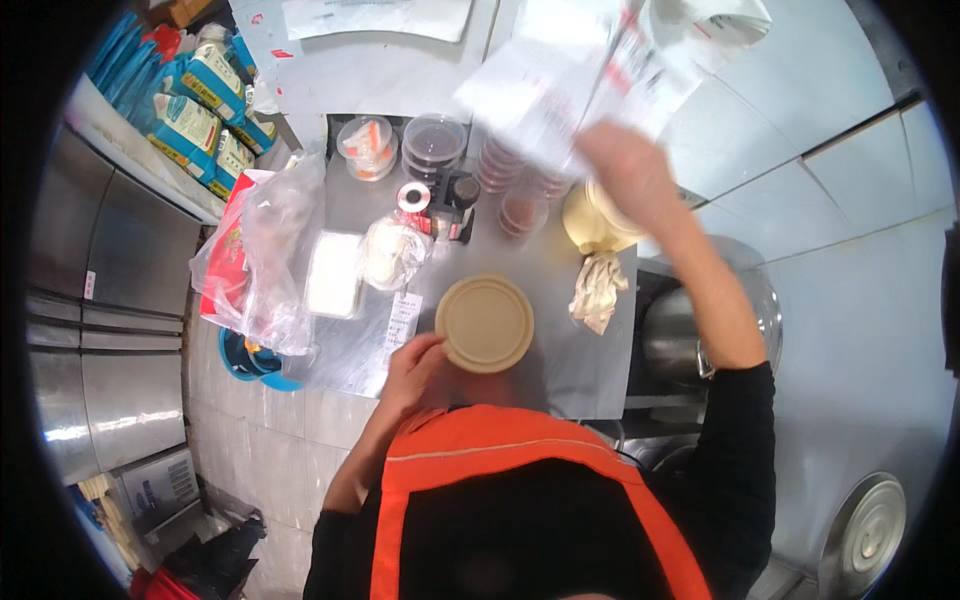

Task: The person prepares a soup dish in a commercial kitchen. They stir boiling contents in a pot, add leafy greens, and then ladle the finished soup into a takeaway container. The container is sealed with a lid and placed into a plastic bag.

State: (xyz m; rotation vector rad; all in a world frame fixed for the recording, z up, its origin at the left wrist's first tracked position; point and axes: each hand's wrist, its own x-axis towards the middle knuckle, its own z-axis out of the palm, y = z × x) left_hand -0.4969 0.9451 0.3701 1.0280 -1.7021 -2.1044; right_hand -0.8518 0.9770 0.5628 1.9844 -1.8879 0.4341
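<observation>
A round tan takeaway bowl with a lid [484, 324] sits near the front of the steel table [577, 375]. My left hand [414, 367] holds its left rim between bent fingers. Beside that hand lies a printed receipt slip [403, 321]. My right hand [624, 169] is raised towards the wall, blurred by motion, with its fingers closed on a white printed bag [544, 97]. Below the right forearm are a yellow tub [592, 225] and a crumpled cloth or glove [598, 292].
Lidded cups [435, 142] and stacked sauce cups [523, 214] line the back. A label roll [413, 197], wrapped food [394, 251], a white-topped box [334, 274] and plastic bags [274, 247] stand left. A steel pot [675, 337] is right; a blue bin [281, 379] stands below.
</observation>
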